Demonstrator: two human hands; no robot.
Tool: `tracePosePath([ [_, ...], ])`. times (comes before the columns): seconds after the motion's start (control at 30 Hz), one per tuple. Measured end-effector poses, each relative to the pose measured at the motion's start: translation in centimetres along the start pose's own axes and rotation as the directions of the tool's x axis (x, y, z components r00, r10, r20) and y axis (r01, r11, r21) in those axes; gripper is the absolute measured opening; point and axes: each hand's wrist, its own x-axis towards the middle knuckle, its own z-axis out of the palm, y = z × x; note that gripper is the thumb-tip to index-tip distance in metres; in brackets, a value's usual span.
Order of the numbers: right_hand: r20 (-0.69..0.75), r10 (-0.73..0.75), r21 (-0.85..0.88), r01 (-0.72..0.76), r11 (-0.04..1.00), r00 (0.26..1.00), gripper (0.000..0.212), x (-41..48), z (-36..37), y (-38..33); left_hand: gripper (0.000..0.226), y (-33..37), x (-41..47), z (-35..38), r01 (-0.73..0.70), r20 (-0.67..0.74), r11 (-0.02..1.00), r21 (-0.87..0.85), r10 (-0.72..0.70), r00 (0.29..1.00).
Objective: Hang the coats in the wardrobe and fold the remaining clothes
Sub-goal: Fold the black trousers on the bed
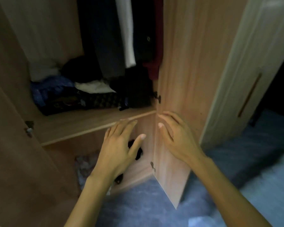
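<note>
Left hand (120, 148) and right hand (175, 136) are raised side by side before an open wardrobe (39, 38), both with fingers straight and slightly spread, neither holding anything. The left hand's fingertips reach the front edge of a wooden shelf (82, 123); whether they touch it cannot be told. The right hand's fingertips lie at the hinged edge of the wardrobe's right door (184, 63), which stands open just beyond and to the right of that hand; contact is unclear through blur. Above both hands, dark and pale coats (108, 38) hang inside the wardrobe. Above and to the left of the left hand, a loose heap of clothes (82, 97), blue, white and dark patterned, lies on the shelf beneath the coats. Below the left hand, more crumpled clothing (84, 166) sits in the lower compartment. Far left of the left hand stands the other open door (10, 145). Beneath the forearms lies a blue floor (138, 202); to the right of the right hand stands a pale door (252, 54).
</note>
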Motion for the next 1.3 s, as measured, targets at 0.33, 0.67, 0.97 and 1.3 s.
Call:
tracePosePath([
  [0.33,-0.048,0.283,-0.266,-0.286,0.921,0.958,0.037,-17.8,-6.8,-1.3,0.068,8.2,-10.6,6.7,-0.098,0.251,0.94,-0.327,0.186,0.95],
  [0.67,-0.177,0.561,-0.308,-0.586,0.749,0.809,0.042,-33.1,-17.1,0.6,0.07,21.6,-17.7,11.6,-0.218,0.362,0.842,-0.494,0.427,0.829],
  [0.97,-0.393,0.691,-0.204,-0.79,0.579,0.607,0.04,-52.9,-32.7,3.5,0.06,43.8,-28.7,17.0,-0.301,0.455,0.722,-0.622,0.647,0.612],
  [1.3,-0.48,0.827,-0.086,-0.954,0.288,0.293,0.035,-70.9,-41.8,5.9,0.058,58.8,-37.6,22.7,-0.408,0.48,0.602,-0.687,0.797,0.367],
])
